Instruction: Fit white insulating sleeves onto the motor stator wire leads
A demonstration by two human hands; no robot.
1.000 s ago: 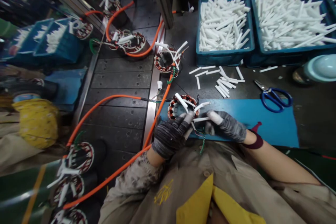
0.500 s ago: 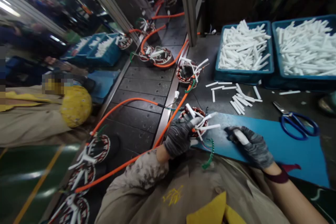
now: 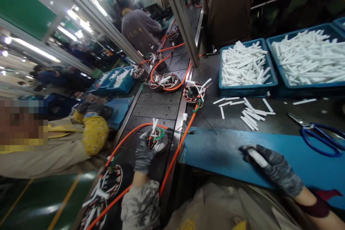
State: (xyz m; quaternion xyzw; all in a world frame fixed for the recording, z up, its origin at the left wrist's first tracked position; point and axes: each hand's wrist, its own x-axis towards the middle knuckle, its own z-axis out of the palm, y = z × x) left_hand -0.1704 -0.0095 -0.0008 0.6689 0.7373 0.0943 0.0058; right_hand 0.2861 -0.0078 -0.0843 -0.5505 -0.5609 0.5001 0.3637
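Stator [image 3: 155,137], wound, white sleeves upright, sits on the dark conveyor [image 3: 151,109] left of the blue mat [image 3: 215,151], your left hand [image 3: 144,151] closed around its near rim, nearer than your right hand [image 3: 272,167], whose grip curls shut on one white sleeve [image 3: 257,157] over the mat.
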